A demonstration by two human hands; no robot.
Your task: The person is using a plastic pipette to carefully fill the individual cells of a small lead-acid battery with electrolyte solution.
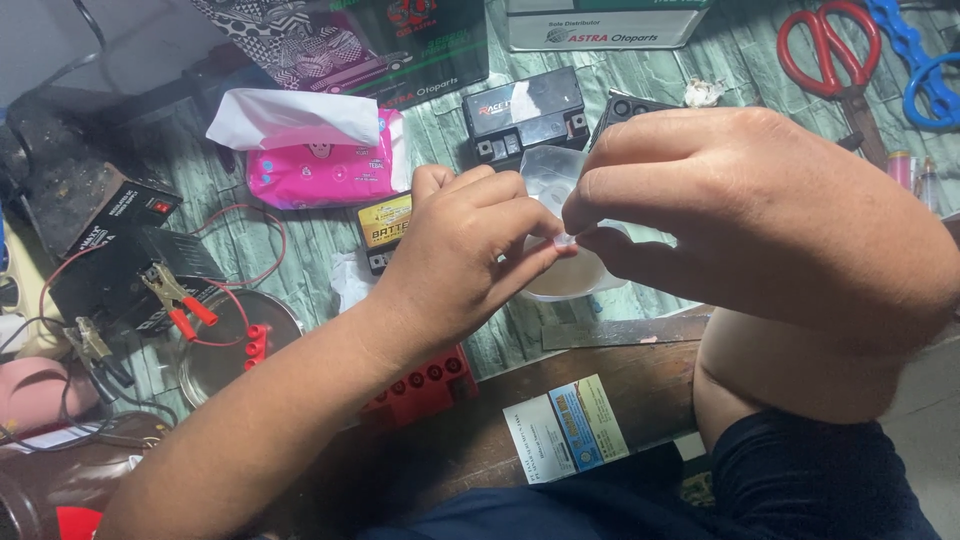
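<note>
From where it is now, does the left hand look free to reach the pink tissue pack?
Probably not at once: the left hand and the right hand are both pinching a small clear piece. The path itself looks open; the pink tissue pack lies uncovered on the table, up and left of it.

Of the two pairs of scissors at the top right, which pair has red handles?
The red scissors, the left pair, nearer the batteries; the blue scissors beside them run off the right edge.
</note>
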